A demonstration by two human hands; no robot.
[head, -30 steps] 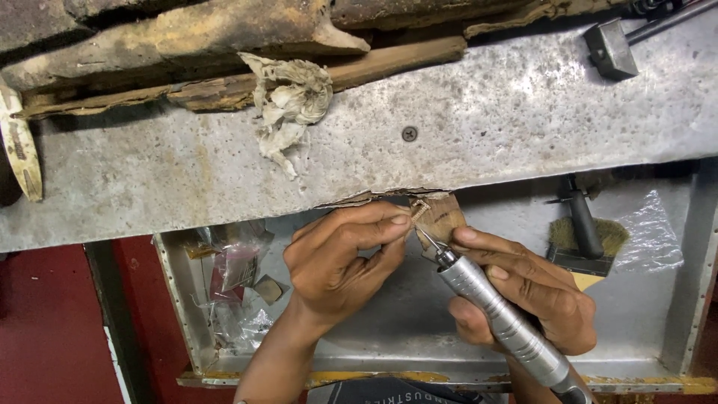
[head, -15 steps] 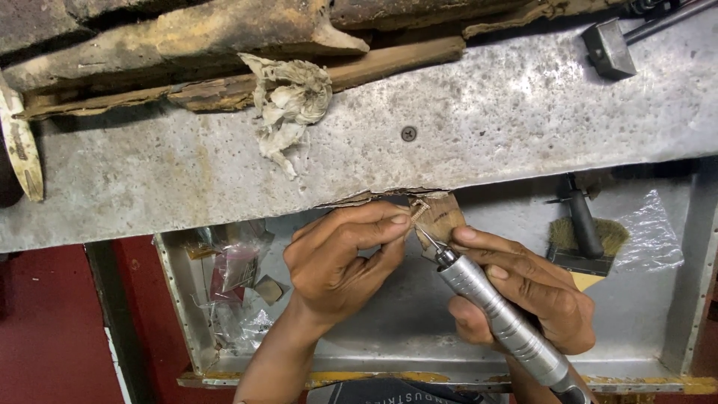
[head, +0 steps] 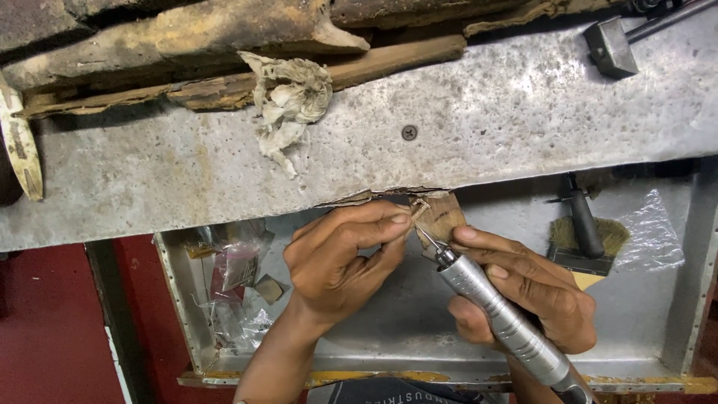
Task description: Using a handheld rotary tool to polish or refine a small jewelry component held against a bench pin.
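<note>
While the left hand pinched a small thin metal piece steady against a worn wooden peg at the grey metal counter edge, the right hand gripped a silver pen-shaped rotary tool, tip touching it.

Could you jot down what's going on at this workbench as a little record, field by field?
Left hand: pinches a small thin workpiece against a wooden peg
Right hand: grips a silver rotary handpiece, its tip at the workpiece
Bench top: worn grey metal sheet
On bench: crumpled rag, hammer head, rough wood pieces
Tray below: brush, clear plastic bags
</note>
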